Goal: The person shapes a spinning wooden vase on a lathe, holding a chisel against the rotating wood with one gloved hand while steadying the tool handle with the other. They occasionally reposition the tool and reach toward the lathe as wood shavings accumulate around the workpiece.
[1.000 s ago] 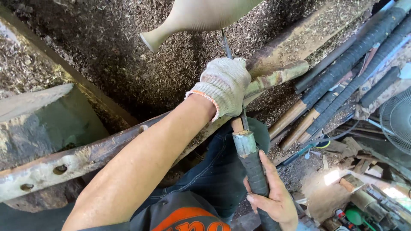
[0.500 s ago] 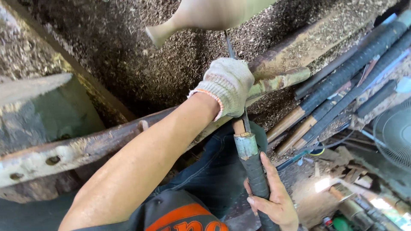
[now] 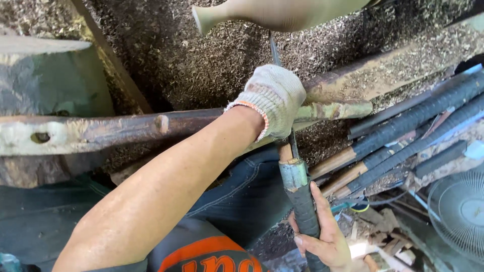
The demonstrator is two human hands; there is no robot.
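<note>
A pale, smooth vase-shaped wooden piece (image 3: 282,12) sits at the top of the view, its narrow neck pointing left. A long turning chisel (image 3: 297,186) runs from below up to it; the thin steel blade (image 3: 275,50) reaches the piece's underside. My left hand (image 3: 272,100), in a knitted white glove, is closed over the blade where it crosses a rusty metal rest bar (image 3: 126,128). My bare right hand (image 3: 322,236) grips the chisel's black taped handle lower down.
Wood shavings (image 3: 166,55) cover the ground beneath the piece. Several more long tools with black wrapped handles (image 3: 418,131) lie at the right. A fan guard (image 3: 461,211) shows at the lower right. A green-grey block (image 3: 55,80) stands at the left.
The view has shifted, so the wooden piece, bar and both hands now sit further right in the frame. Both hands keep the same hold on the chisel.
</note>
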